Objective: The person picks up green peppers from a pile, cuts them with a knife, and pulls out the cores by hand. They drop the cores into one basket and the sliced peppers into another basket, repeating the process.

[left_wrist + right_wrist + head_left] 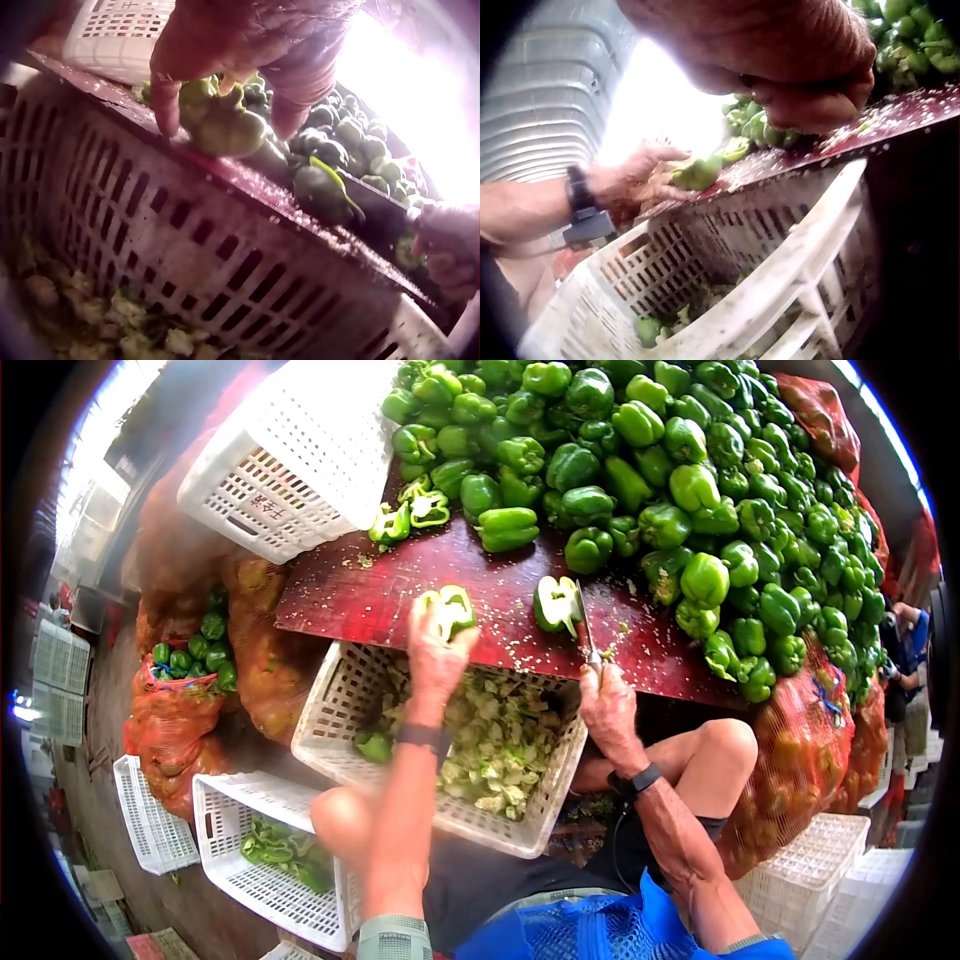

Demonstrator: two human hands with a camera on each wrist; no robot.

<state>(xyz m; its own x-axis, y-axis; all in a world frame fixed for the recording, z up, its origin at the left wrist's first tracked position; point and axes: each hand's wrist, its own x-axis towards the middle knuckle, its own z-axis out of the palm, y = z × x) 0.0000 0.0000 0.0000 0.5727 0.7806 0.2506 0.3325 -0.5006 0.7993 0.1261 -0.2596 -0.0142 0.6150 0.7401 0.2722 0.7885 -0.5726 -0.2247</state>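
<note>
Left hand [437, 660] pinches pepper half [452, 611]; right hand [609, 712] curled round knife [588, 628], blade by other half [556, 605].

At the bottom of the head view, we wear a bright blue mesh top [590, 930], grey-green sleeves [395, 938] and dark wristbands [424, 737].

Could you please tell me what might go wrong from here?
The bare knife is beside a pepper half; a slip might cut the left hand if it reaches across. The cut pepper in that hand is near the edge of the red board, so it could drop into the crate below. A pepper might also roll off the heap into the cutting spot.
</note>
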